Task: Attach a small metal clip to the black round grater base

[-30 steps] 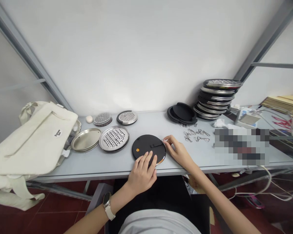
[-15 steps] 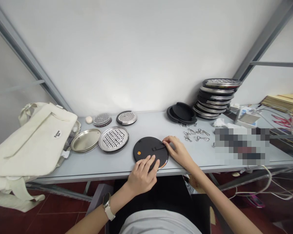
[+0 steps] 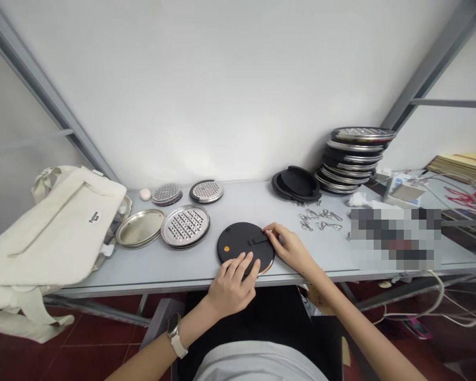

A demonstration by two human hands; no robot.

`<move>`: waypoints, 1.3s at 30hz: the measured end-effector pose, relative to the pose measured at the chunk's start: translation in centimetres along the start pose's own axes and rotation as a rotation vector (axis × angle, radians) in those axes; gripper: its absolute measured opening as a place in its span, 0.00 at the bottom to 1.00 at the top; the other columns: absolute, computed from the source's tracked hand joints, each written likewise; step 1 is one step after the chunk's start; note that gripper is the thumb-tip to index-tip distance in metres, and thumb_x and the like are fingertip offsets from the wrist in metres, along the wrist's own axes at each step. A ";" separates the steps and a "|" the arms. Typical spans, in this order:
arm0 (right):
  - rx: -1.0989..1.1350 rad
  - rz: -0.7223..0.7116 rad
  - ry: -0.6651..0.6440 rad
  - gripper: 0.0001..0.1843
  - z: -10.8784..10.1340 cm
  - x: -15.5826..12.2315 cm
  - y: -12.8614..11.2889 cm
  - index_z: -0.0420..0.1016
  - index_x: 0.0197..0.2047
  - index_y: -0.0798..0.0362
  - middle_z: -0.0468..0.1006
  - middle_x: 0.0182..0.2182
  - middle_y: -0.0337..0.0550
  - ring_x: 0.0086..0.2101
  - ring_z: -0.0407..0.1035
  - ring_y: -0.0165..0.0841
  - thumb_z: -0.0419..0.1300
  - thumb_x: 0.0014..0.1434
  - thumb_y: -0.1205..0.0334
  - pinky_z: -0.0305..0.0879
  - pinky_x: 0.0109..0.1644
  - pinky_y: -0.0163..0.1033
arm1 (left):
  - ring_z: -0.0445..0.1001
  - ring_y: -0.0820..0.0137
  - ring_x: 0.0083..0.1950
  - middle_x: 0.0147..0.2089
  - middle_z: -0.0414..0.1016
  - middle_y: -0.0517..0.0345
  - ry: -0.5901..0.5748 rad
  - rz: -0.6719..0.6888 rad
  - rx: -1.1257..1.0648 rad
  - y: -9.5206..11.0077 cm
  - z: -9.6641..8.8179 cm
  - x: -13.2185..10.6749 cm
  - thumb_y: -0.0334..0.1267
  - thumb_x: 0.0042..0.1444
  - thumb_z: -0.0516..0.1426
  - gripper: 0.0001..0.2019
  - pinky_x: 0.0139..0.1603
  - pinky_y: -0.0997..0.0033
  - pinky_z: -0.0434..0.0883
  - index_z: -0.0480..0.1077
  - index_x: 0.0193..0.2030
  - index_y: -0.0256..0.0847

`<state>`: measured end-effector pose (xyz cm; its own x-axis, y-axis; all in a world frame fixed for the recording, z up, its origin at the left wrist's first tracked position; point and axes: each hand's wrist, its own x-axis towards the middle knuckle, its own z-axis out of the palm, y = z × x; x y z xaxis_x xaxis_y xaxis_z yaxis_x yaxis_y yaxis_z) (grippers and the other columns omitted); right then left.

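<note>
Just before the seated person, near the front edge of the grey table (image 3: 135, 270), lies a black disc (image 3: 238, 238), flat, with an orange dot (image 3: 227, 248) on the left of its face and a narrow bar (image 3: 257, 241) toward the right. The left hand (image 3: 234, 283) rests palm down on the disc's near part, its fingers extended and a little spread, lying on it rather than gripping. A watch (image 3: 175, 336) with a pale strap is on that wrist. At the disc's far right edge, the right hand (image 3: 289, 246) has thumb and forefinger nearly together, touching the rim; I can't tell from here whether some small piece sits between them.

Left of the disc are a grater plate (image 3: 185, 226) and, beyond that, a plain metal plate (image 3: 140, 227). Farther back on that side sit a black-rimmed grater (image 3: 207, 191), a smaller grater (image 3: 166, 194) and a pale egg-shaped thing (image 3: 145, 194). A cream bag (image 3: 59, 222) slumps at the far left. To the disc's right lie loose metal clips (image 3: 328, 215), with black trays (image 3: 297, 182) behind them and a tall stack of graters (image 3: 351, 159) against the wall.
</note>
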<state>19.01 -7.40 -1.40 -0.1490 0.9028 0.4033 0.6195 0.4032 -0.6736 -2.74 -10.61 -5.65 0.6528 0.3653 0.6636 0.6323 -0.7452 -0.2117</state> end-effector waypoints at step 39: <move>0.033 0.074 -0.050 0.04 0.1 -0.2 -0.4 0.59 0.37 0.49 0.63 0.21 0.31 0.22 0.60 0.31 0.46 0.65 0.62 0.55 0.29 0.35 | 0.68 0.63 0.58 0.60 0.68 0.52 -0.009 -0.023 0.011 0.1 -0.1 0.0 0.37 0.58 0.53 0.21 0.50 0.67 0.64 0.67 0.59 0.42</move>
<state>18.72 -7.75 -1.26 -0.1423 0.9365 0.3205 0.6049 0.3386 -0.7207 -2.68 -10.74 -5.63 0.6418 0.3869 0.6622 0.6516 -0.7303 -0.2049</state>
